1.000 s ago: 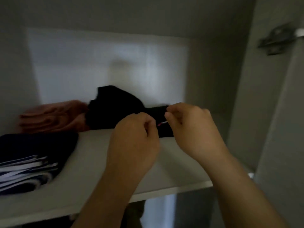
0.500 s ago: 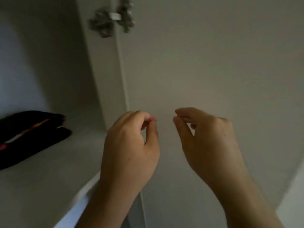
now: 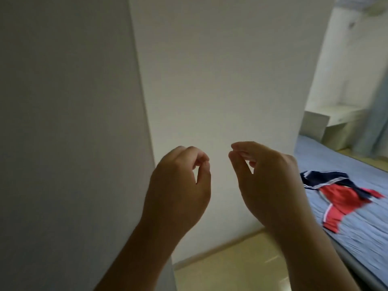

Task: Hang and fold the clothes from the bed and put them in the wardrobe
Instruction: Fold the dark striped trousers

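1. Garment [image 3: 346, 198] lies on the bed [image 3: 357, 244], well apart from both hands; neither has hold of it.
2. The left hand [image 3: 178, 192] is raised nearest the camera, its back toward it, above a bare forearm. The fingers are curled in and the thumb tip meets the forefinger tip in a small closed loop. Nothing shows between them.
3. The right hand [image 3: 268, 181] is raised beside it, with a narrow gap between the two. Its fingers are only gently bent and lie flat one over another. The thumb tip stops just short of the forefinger, and the hand holds nothing.
4. A flat, smooth grey panel [image 3: 63, 122] fills the left side. Its straight edge runs down behind the left wrist.
5. Behind both hands stands a plain matt white wall [image 3: 220, 80] with a low skirting strip along its foot.
6. The floor [image 3: 220, 271] is pale yellow and glossy, with soft reflections.
7. The bed has a blue-grey sheet with a fine ribbed weave and a pale rim along its near side edge. The garment is soft, crumpled cloth near that edge, with a red body, a navy collar part and thin white stripes on the trims.
8. Beyond the bed's far end stand a pale, boxy cabinet [image 3: 315, 124] with square corners and a blue-grey curtain [image 3: 378, 122] in soft folds. Both are blurred.
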The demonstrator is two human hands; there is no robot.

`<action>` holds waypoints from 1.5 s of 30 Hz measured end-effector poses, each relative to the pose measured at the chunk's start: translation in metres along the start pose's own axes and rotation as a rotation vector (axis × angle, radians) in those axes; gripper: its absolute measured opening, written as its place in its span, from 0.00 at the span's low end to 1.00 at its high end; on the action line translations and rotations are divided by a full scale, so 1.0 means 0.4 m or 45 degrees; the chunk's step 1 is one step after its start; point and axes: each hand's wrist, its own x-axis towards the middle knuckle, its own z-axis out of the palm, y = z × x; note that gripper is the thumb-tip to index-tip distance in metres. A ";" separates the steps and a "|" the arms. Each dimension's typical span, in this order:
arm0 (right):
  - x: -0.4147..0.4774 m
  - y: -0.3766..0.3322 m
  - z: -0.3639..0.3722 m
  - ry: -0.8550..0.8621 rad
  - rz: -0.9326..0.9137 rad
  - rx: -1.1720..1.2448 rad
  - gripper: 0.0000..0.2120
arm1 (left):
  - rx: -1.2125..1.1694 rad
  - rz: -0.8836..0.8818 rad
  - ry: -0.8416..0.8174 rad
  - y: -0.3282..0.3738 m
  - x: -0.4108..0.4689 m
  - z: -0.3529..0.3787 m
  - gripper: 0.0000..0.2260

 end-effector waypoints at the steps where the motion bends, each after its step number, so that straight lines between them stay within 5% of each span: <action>1: 0.005 0.043 -0.030 0.031 0.022 -0.027 0.15 | -0.043 0.039 -0.027 0.029 0.007 0.046 0.04; 20: 0.093 0.990 -0.419 0.175 0.531 -0.337 0.07 | -0.378 0.229 -0.658 0.519 0.051 0.988 0.03; 45: 0.770 2.098 -0.355 0.105 0.911 -0.498 0.10 | -0.377 0.268 -1.283 0.591 0.515 2.316 0.03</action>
